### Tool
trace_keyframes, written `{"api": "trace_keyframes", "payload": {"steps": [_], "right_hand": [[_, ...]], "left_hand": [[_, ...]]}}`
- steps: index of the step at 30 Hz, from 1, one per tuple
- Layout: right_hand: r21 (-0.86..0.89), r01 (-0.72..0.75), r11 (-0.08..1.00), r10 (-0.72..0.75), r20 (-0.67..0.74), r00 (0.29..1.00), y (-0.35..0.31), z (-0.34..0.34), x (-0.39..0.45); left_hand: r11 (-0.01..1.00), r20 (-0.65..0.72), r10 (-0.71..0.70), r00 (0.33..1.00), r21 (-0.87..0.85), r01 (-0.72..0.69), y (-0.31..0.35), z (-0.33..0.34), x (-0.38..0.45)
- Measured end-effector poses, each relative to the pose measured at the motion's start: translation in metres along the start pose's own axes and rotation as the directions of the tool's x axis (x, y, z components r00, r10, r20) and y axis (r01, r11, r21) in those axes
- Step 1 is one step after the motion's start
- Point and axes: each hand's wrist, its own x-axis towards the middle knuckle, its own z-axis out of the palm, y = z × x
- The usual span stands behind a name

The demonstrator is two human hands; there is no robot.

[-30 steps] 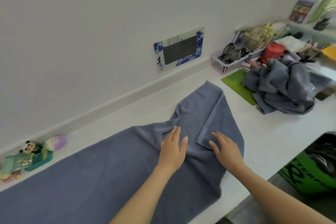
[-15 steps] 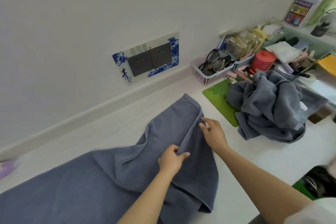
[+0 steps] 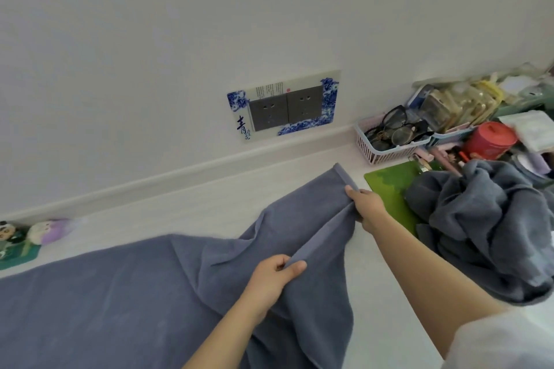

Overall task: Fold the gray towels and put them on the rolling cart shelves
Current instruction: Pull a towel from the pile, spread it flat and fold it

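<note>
Head view: a gray towel (image 3: 144,302) lies stretched on the white surface (image 3: 209,204), its long axis running from lower left to upper right, the narrow end pointing toward the wall. Its cloth is blue-gray, creased and bunched along the right edge. Both hands are closed on that edge: left hand (image 3: 274,280) nearer, right hand (image 3: 365,204) farther. A crumpled towel heap (image 3: 485,225) sits at right.

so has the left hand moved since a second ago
Yes. The left hand was pressed flat on the spread towel; now it pinches that towel's hem, further from the wall outlet, toward the counter's near edge.
</note>
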Motion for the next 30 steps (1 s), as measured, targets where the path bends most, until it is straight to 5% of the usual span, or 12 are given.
{"api": "trace_keyframes", "payload": {"steps": [9, 24, 30], "right_hand": [[0.395, 0.033, 0.918, -0.055, 0.043, 0.998, -0.061, -0.056, -0.066], [0.338, 0.307, 0.89, -0.327, 0.002, 0.945, -0.165, -0.218, -0.044], [0.261, 0.358, 0.897, -0.393, 0.097, 0.914, -0.195, -0.204, -0.044]], "left_hand": [[0.946, 0.374, 0.022, 0.927, -0.307, 0.102, 0.04, 0.015, -0.033], [0.814, 0.296, 0.169, 0.94, -0.58, 0.037, 0.166, 0.175, -0.016], [0.765, 0.186, 0.199, 0.962, -0.643, -0.034, 0.178, 0.175, -0.024]]}}
